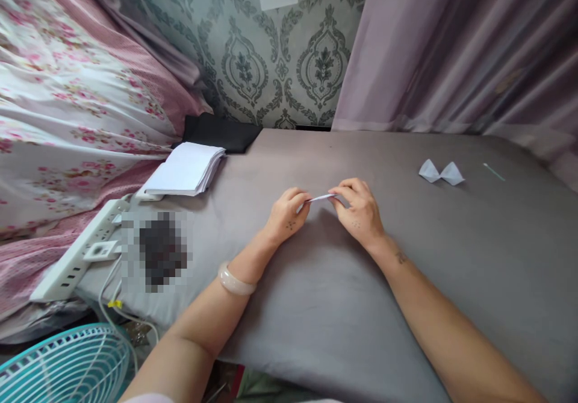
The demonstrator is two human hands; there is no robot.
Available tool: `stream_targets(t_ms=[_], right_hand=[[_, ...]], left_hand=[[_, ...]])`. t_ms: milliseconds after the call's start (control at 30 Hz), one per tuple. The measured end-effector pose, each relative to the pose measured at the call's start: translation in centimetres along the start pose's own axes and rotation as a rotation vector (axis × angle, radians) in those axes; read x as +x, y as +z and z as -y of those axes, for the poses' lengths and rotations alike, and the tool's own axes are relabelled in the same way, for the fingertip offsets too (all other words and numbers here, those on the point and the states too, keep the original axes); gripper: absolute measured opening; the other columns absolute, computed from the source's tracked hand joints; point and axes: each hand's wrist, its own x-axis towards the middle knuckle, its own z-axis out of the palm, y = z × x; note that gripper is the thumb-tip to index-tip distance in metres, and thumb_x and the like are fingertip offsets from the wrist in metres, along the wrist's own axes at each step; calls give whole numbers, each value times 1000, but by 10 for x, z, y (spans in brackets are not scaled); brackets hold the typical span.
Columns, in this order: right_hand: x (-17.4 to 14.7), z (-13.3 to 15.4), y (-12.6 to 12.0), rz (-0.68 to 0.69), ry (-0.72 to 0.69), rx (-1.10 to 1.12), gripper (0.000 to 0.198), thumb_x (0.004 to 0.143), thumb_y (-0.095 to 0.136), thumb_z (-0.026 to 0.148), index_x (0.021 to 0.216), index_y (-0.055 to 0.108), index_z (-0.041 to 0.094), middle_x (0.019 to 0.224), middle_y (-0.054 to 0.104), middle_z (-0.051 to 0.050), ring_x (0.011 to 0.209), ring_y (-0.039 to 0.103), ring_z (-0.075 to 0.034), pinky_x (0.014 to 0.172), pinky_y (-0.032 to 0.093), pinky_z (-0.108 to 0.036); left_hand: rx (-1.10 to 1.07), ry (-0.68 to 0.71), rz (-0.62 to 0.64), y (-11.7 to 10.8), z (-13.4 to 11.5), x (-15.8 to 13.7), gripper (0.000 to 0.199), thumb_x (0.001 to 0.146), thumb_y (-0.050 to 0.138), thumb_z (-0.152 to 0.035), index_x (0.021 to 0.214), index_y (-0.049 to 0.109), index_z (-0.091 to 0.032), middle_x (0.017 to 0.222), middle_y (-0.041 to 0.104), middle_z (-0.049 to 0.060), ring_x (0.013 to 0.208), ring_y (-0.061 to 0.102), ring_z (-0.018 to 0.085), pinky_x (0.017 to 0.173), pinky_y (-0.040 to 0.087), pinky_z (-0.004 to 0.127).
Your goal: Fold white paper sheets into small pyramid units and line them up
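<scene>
Between my two hands a thin white piece of paper (321, 198) is held up, seen almost edge-on. My left hand (290, 213) pinches its left end between thumb and fingers. At the other end, my right hand (359, 209) grips it the same way. How the paper is folded cannot be made out from this angle. Both hands are just above the grey cloth surface (325, 306). To the right of them lies a folded white paper shape (441, 173) with two pointed halves joined in the middle, like a bow.
A stack of white paper (185, 168) lies at the left, by a black flat item (221, 132). A white power strip (81, 249) with plugs and cables runs along the left edge, above a teal fan (67, 361). A thin green stick (494, 172) lies far right.
</scene>
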Motion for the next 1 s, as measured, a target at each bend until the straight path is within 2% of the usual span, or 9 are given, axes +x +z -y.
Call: stream_targets(t_ms=[67, 167, 300, 433, 500, 567, 667, 800, 1000], right_hand=[[-3, 2, -2, 37, -104, -151, 21, 91, 49, 19, 90, 70, 22, 93, 65, -7, 88, 54, -20, 80, 39, -34], [-8, 5, -3, 87, -195, -307, 29, 95, 41, 16, 94, 69, 21, 94, 67, -7, 84, 52, -20, 78, 35, -35], [-12, 7, 1, 127, -218, -388, 31, 96, 39, 16, 91, 69, 20, 92, 66, -8, 82, 50, -20, 78, 32, -34], [-18, 5, 7, 271, -196, -415, 29, 93, 42, 13, 85, 69, 19, 88, 65, -8, 80, 51, -20, 75, 32, -34], [-22, 3, 8, 334, -147, -375, 28, 92, 43, 12, 87, 70, 19, 89, 66, -8, 82, 53, -20, 74, 33, -34], [-23, -1, 8, 369, -63, -294, 26, 92, 45, 15, 91, 71, 21, 92, 67, -7, 85, 56, -20, 75, 35, -34], [-21, -7, 7, 398, 114, -118, 21, 91, 52, 25, 92, 73, 23, 96, 66, -6, 86, 59, -19, 73, 40, -33], [-16, -15, 7, 379, 322, 71, 22, 86, 58, 39, 86, 74, 25, 96, 65, -5, 76, 60, -16, 71, 43, -32], [-13, -20, 14, 326, 380, 77, 27, 85, 57, 43, 77, 72, 21, 95, 64, -6, 74, 58, -16, 73, 44, -33]], left_hand=[[140, 93, 40, -2, 0, -2, 23, 91, 46, -23, 99, 68, -22, 103, 65, 11, 95, 56, 21, 90, 41, 34], [310, 180, 79, -5, -1, -2, 28, 94, 38, -21, 101, 66, -19, 107, 64, 14, 94, 55, 22, 89, 41, 36], [489, 212, 121, -5, -2, 0, 29, 94, 36, -20, 95, 65, -17, 105, 62, 14, 93, 53, 23, 85, 40, 37], [547, 181, 300, 1, 0, -1, 25, 91, 40, -16, 89, 65, -16, 95, 63, 14, 87, 54, 23, 81, 41, 37], [475, 130, 347, 3, 3, -3, 26, 90, 41, -14, 91, 66, -15, 95, 63, 14, 87, 55, 23, 80, 42, 36], [360, 50, 339, 2, 6, -4, 25, 90, 43, -15, 93, 68, -16, 97, 63, 13, 88, 57, 22, 80, 43, 33], [197, -96, 308, -1, 10, -4, 18, 89, 53, -24, 87, 70, -17, 91, 63, 10, 81, 58, 20, 75, 44, 30], [92, -294, 218, -3, 9, -2, 18, 83, 63, -30, 77, 72, -16, 78, 60, 7, 69, 55, 17, 69, 42, 30], [38, -448, 93, 0, 6, -1, 16, 79, 65, -25, 67, 69, -16, 75, 57, 6, 67, 52, 17, 75, 43, 33]])
